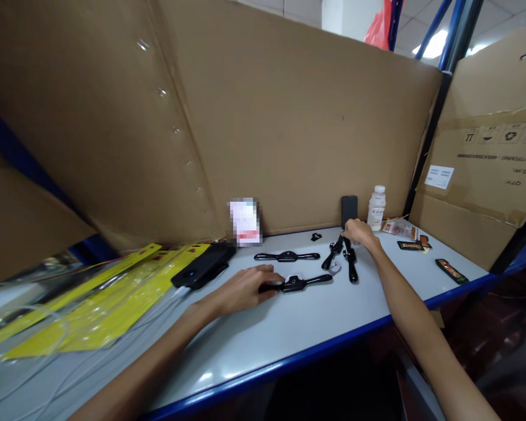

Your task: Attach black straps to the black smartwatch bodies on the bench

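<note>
One near tool [294, 285]: handle end in left hand [251, 289], fingers curled round it;
Clustered tools [350, 266]: at right hand [359, 231], fingers narrowed by upper ends, grip unclear;
Far tool [287, 256]: beyond left hand, unheld;
Loose part [316, 237]: between hands, farther off, unattached; looks part-done

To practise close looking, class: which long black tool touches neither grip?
The crosswise tool lying just behind the one in the left grip; the remaining two lie at the right grip.

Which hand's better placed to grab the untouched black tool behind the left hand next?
Left, probably: the left hand is nearer the untouched tool, though touching the front tool; the right hand is farther off.
</note>
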`<action>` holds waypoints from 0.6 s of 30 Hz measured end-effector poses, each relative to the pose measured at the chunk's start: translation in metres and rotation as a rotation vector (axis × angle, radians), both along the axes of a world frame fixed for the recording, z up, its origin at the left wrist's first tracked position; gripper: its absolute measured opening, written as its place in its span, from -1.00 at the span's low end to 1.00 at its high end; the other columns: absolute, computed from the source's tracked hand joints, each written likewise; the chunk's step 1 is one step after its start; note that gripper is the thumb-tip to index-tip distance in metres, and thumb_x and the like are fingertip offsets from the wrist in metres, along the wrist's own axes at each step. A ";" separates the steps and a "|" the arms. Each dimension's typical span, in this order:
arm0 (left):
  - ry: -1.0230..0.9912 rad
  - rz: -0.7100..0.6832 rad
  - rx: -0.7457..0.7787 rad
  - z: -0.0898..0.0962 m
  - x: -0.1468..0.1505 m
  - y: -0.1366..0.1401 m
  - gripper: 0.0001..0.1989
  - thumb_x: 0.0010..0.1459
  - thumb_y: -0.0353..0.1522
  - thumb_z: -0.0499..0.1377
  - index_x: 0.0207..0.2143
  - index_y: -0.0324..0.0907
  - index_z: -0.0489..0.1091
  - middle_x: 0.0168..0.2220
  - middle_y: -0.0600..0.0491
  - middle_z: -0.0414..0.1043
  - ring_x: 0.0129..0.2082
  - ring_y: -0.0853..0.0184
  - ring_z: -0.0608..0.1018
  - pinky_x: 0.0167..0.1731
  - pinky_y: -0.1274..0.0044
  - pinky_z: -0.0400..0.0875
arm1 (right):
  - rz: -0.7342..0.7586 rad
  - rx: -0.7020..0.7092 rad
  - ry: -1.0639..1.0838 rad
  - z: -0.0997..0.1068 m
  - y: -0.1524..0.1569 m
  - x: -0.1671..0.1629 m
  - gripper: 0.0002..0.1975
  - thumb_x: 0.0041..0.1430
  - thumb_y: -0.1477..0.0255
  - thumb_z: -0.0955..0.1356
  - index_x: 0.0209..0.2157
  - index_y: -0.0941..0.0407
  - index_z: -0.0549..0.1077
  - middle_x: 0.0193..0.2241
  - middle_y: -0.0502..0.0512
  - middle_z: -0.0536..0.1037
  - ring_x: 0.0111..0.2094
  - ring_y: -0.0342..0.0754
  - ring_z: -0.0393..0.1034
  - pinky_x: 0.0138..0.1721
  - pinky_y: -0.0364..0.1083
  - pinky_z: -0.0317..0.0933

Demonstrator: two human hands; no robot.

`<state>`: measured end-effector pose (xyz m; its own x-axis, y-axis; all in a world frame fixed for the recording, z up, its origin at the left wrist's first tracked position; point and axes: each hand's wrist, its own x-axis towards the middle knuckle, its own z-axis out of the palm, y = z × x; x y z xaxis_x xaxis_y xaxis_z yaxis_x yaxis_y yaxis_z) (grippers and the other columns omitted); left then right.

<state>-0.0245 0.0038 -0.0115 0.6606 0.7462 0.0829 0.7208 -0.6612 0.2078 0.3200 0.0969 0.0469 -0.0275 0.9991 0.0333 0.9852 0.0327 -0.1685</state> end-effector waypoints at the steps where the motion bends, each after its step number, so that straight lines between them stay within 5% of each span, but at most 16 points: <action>1: 0.004 0.003 -0.002 0.000 0.000 0.000 -0.65 0.24 -0.29 0.13 0.05 -0.02 0.52 -0.04 -0.02 0.51 -0.12 0.18 0.55 -0.16 0.44 0.33 | 0.023 0.019 0.005 0.002 -0.001 -0.001 -0.84 0.22 0.40 0.41 -0.28 0.20 0.61 -0.40 0.26 0.66 -0.31 0.02 0.60 -0.28 -0.15 0.34; 6: 0.017 0.021 -0.011 0.001 0.002 -0.002 -0.64 0.23 -0.30 0.14 0.05 -0.02 0.52 -0.04 -0.02 0.51 -0.15 0.19 0.55 -0.17 0.44 0.33 | 0.281 -0.334 0.174 0.002 -0.010 -0.009 -0.82 0.17 0.37 0.43 -0.43 0.19 0.52 -0.45 0.14 0.64 -0.51 -0.12 0.50 -0.49 -0.21 0.27; 11: 0.010 0.023 0.003 0.002 0.003 -0.003 -0.64 0.23 -0.31 0.14 0.05 -0.02 0.53 -0.05 -0.02 0.52 -0.12 0.18 0.55 -0.15 0.44 0.35 | 0.312 -0.661 0.102 -0.003 -0.022 -0.017 -0.67 -0.10 0.28 0.58 -0.45 0.16 0.45 -0.56 0.02 0.56 -0.58 -0.11 0.46 -0.52 -0.19 0.28; 18: 0.012 0.019 -0.007 0.004 0.004 -0.003 -0.64 0.22 -0.30 0.14 0.05 -0.04 0.54 -0.04 -0.04 0.52 -0.09 0.16 0.55 -0.12 0.43 0.36 | 0.322 -0.594 0.145 -0.020 -0.018 -0.028 -0.70 -0.13 0.51 0.55 -0.49 0.13 0.35 -0.67 -0.09 0.42 -0.58 -0.11 0.40 -0.49 -0.13 0.37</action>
